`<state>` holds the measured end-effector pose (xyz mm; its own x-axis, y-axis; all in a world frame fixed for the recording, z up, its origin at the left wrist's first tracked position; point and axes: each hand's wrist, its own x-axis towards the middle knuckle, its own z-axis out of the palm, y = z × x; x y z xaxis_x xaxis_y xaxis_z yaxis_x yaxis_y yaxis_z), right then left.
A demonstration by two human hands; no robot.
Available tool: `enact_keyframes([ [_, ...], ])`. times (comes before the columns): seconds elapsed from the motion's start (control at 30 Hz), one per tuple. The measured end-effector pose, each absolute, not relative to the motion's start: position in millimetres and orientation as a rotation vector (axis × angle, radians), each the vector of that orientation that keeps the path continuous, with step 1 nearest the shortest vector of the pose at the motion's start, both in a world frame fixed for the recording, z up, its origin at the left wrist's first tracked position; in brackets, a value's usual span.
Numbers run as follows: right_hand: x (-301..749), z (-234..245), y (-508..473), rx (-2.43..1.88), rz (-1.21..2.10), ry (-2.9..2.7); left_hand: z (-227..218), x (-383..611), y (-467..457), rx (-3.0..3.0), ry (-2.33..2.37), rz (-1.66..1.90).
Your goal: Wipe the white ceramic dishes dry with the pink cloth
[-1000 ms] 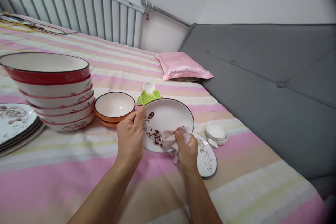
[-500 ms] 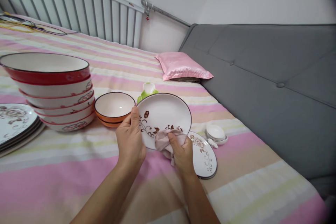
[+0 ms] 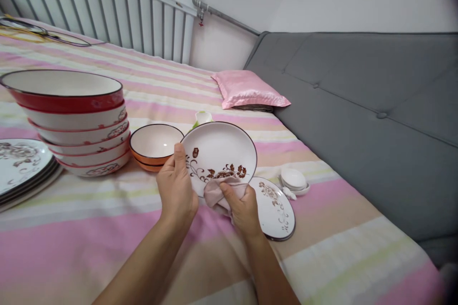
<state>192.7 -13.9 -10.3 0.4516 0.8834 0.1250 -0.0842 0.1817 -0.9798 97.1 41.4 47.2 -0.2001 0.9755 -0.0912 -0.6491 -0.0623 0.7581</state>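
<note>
A white plate (image 3: 222, 145) with a dark rim and brown flower pattern is held up, tilted toward me, above the bed. My left hand (image 3: 177, 188) grips its left edge, thumb on the front face. A pale pink cloth (image 3: 218, 193) is pinched in my right hand (image 3: 243, 209) and pressed over the plate's lower edge; its fingers behind the plate are hidden. Behind and to the right lies a patterned plate (image 3: 277, 214), partly covered by my right hand and the held plate. Orange bowls (image 3: 155, 145) stand nested just left of the held plate.
A tall stack of red-and-white bowls (image 3: 71, 105) stands left, beside stacked plates (image 3: 25, 162). Small white dishes (image 3: 293, 178) sit at right. A green-and-white item (image 3: 203, 116) is mostly hidden. A pink pillow (image 3: 248, 88) lies by the grey headboard (image 3: 358, 86). Cables (image 3: 46, 33) lie far left.
The held plate has shifted slightly left and up with both hands. The cloth has moved slightly left and lower on the plate, showing more of the brown flower pattern.
</note>
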Motion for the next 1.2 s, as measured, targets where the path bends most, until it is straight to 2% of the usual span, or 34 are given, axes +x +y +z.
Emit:
enact_keyframes([
  [0.33,177.8,-22.4,-33.2,-1.291,0.820,-1.223,60.2,80.3,52.4,0.468,0.788,1.753],
  [0.57,171.5,-41.1,-37.3,-1.542,0.451,-1.440,74.0,67.9,45.3,0.539,0.759,1.733],
  [0.9,164.6,-53.3,-53.9,-1.638,0.284,-1.324,102.4,62.8,2.7,0.587,0.502,1.554],
  [1.2,156.3,-56.4,-73.2,-1.648,0.161,-1.281,99.9,-3.2,-50.9,0.691,0.687,1.417],
])
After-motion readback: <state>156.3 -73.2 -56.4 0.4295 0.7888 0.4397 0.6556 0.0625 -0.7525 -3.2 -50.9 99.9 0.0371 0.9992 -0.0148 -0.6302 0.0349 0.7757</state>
